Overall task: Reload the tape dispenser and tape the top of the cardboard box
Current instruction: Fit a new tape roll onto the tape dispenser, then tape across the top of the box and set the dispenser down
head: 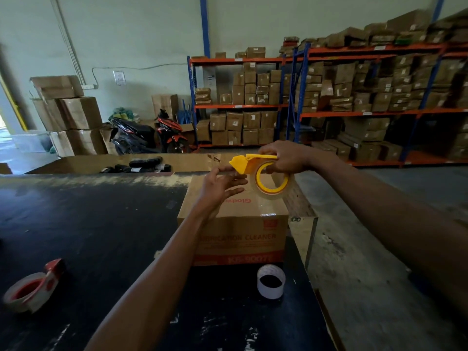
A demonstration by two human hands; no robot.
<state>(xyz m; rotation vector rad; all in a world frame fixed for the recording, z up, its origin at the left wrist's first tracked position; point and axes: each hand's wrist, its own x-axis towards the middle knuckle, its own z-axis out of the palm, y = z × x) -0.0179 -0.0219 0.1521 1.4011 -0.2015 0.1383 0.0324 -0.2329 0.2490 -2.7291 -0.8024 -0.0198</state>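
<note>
Reload looks done: my right grip (283, 158) clamps the yellow tape dispenser (255, 171), roll seated, above the cardboard box (235, 224) on the desk (88, 224); left grip (222, 183) open, taping unfinished.

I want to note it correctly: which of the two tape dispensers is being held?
The yellow dispenser, gripped in the right hand above the cardboard box. The red dispenser lies untouched on the table.

We've got a red tape dispenser (31, 290) lying near the left edge of the dark desk (88, 224), and an empty white tape core (271, 281) standing near its right edge. Further back there's a parked scooter (149, 133) by the wall, next to orange-and-blue shelves (329, 112) stuffed with brown boxes.
</note>
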